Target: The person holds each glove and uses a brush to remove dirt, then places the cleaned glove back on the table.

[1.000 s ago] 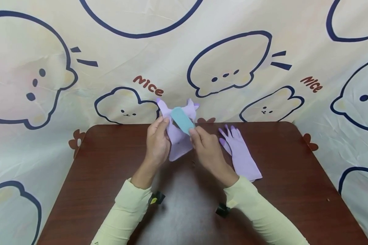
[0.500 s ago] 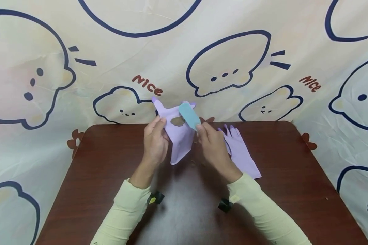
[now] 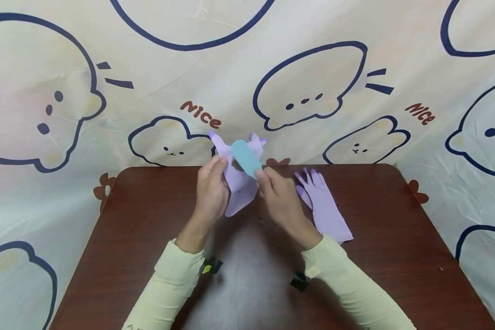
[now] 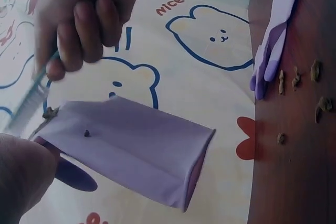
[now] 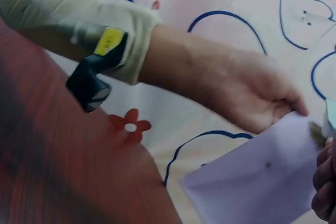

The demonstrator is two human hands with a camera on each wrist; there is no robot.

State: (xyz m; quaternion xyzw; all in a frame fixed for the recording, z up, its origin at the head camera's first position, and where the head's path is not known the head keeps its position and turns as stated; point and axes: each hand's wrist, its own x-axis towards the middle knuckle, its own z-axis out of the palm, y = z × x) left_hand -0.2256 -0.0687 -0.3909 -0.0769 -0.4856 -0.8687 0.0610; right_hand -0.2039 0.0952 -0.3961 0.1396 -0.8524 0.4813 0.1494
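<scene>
My left hand (image 3: pixel 211 190) grips the edge of a light purple rubber glove (image 3: pixel 240 192), held up above the table with its cuff hanging down and darker purple fingertips pointing up. A brown, mud-like patch (image 3: pixel 237 166) marks the glove, partly hidden by a light blue brush (image 3: pixel 246 158). The brush's handle is in the curled fingers of my right hand (image 3: pixel 282 197). White bristles (image 4: pixel 31 106) face the glove in the left wrist view, right at the dirt. A small brown speck (image 4: pixel 87 133) sits lower on the glove.
A second purple glove (image 3: pixel 329 208) lies flat on the dark brown table (image 3: pixel 148 229), right of my right hand. Several brown crumbs (image 4: pixel 324 104) are scattered on the tabletop. A cartoon-printed cloth (image 3: pixel 227 82) hangs behind and beside the table.
The brush shifted right, uncovering more of the brown patch, then came back left over it. The held glove swung slightly left and back with it.
</scene>
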